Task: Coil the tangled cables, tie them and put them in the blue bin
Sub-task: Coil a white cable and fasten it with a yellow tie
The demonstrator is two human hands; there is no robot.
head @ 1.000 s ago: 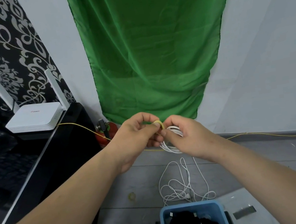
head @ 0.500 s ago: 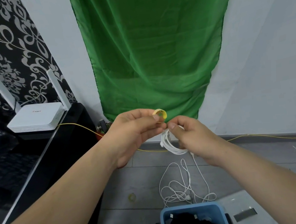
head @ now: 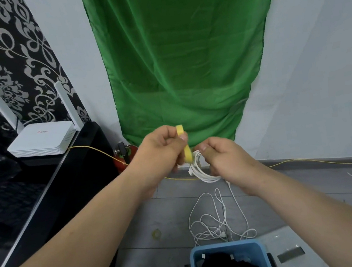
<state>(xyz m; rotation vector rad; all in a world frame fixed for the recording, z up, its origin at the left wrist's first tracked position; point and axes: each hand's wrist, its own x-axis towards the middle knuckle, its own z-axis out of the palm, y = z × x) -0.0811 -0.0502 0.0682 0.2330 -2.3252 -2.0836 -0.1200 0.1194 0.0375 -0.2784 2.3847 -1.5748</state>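
Left hand [head: 159, 151], fingers pinching a stretched yellow band [head: 186, 152] just beside the coiled white cable [head: 200, 171], which the right hand [head: 223, 158] grips in curled fingers above the floor, its loose tail [head: 214, 224] tangled behind the blue bin [head: 226, 247].

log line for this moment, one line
phase: tying | left hand: pinches yellow band | right hand: holds white coil | blue bin: coil not in yet | floor: loose white cable
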